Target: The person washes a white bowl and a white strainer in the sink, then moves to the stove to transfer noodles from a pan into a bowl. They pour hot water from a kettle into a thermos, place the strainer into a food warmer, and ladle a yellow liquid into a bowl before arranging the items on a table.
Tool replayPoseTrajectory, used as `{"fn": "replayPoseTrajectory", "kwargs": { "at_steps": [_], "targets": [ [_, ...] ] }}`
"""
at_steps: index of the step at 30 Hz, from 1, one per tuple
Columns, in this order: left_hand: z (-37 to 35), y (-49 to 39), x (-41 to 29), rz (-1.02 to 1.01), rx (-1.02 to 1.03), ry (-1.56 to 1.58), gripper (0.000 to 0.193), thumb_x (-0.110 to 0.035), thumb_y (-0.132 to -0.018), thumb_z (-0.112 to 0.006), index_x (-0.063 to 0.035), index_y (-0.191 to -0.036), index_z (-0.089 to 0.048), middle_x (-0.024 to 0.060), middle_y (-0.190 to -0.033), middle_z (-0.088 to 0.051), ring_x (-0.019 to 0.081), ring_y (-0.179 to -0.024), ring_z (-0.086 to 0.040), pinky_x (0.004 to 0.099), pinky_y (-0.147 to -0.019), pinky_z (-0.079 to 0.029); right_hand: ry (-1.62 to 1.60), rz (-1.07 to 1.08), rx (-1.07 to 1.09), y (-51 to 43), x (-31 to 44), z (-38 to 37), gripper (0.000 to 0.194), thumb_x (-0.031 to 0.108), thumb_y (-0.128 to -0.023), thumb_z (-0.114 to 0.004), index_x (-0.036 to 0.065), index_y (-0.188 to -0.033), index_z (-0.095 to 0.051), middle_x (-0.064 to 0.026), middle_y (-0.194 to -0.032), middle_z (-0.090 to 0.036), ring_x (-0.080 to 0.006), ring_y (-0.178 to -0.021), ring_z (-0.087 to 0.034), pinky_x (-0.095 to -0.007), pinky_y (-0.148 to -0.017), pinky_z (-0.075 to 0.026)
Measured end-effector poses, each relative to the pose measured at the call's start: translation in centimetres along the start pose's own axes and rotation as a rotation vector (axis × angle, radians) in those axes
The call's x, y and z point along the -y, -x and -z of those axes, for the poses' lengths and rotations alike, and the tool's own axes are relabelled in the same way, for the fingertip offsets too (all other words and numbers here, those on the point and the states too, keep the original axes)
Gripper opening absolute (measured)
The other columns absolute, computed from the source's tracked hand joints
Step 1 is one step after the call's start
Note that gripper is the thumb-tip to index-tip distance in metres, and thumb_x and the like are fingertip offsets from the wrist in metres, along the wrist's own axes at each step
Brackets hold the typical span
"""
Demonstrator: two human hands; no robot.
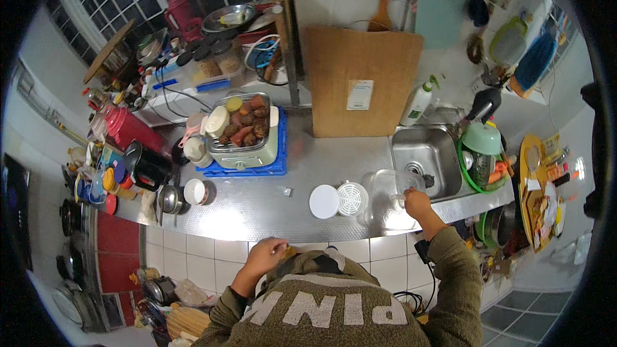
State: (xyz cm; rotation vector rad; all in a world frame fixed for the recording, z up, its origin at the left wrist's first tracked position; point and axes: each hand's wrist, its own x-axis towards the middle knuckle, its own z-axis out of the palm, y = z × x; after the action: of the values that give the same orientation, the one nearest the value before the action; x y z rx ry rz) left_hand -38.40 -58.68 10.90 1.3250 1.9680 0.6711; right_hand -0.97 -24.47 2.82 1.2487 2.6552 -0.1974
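Observation:
My right hand [417,204] is closed on the handle of a clear plastic pitcher [402,182], tilted at the left edge of the steel sink [450,164]. A clear rectangular lid or tray [381,212] lies on the counter under it. My left hand [268,253] hangs before the counter's front edge, fingers curled; whether it holds anything is unclear. Between the hands, a white round lid [324,201] lies beside a white slotted disc [353,198]. Farther left, a pale green electric steamer [243,156] on a blue tray [283,154] holds sweet potatoes and other roots [247,125].
A small clear piece [288,192] and a patterned bowl [195,192] are on the steel counter. A black kettle [144,166] and jars crowd its left end. A wooden board [361,67] leans on the wall; a green basket [487,188] of vegetables borders the sink's right side.

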Motion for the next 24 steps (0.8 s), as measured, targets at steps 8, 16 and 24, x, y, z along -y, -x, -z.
{"fn": "replayPoseTrajectory", "kwargs": {
  "at_steps": [8, 16, 24],
  "targets": [
    [4.9, -0.3, 7.5, 0.076, -0.197, 0.110, 0.021, -0.016, -0.091, -0.061, -0.0055, -0.107, -0.067, 0.0120, -0.098, -0.068, 0.0239, -0.083, -0.064, 0.0318, -0.069, -0.051, 0.149, -0.229, -0.026, -2.4, 5.0, 3.0, 0.038, 0.013, -0.075, -0.064, 0.002, -0.110, -0.052, -0.0177, -0.105, -0.057, -0.0346, -0.086, -0.066, -0.0433, -0.070, -0.055],
    [15.1, -6.5, 16.9, 0.016, -0.490, 0.230, 0.020, -0.010, -0.091, -0.062, -0.0009, -0.107, -0.067, 0.0076, -0.099, -0.067, 0.0127, -0.082, -0.060, 0.0253, -0.074, -0.048, -0.276, -0.015, -0.439, -6.5, 18.4, 6.1, 0.039, 0.008, -0.070, -0.062, 0.002, -0.108, -0.057, -0.0191, -0.105, -0.060, -0.0364, -0.087, -0.062, -0.0462, -0.076, -0.051],
    [15.6, -13.3, 19.9, -0.181, -0.115, 0.145, 0.022, -0.016, -0.092, -0.061, 0.0038, -0.103, -0.063, 0.0109, -0.097, -0.065, 0.0173, -0.084, -0.061, 0.0292, -0.079, -0.049, -0.479, -0.027, -0.632, -3.7, 30.3, 3.9, 0.035, 0.008, -0.068, -0.064, 0.002, -0.102, -0.058, -0.0188, -0.103, -0.060, -0.0373, -0.093, -0.060, -0.0468, -0.076, -0.051]
  ]
}}
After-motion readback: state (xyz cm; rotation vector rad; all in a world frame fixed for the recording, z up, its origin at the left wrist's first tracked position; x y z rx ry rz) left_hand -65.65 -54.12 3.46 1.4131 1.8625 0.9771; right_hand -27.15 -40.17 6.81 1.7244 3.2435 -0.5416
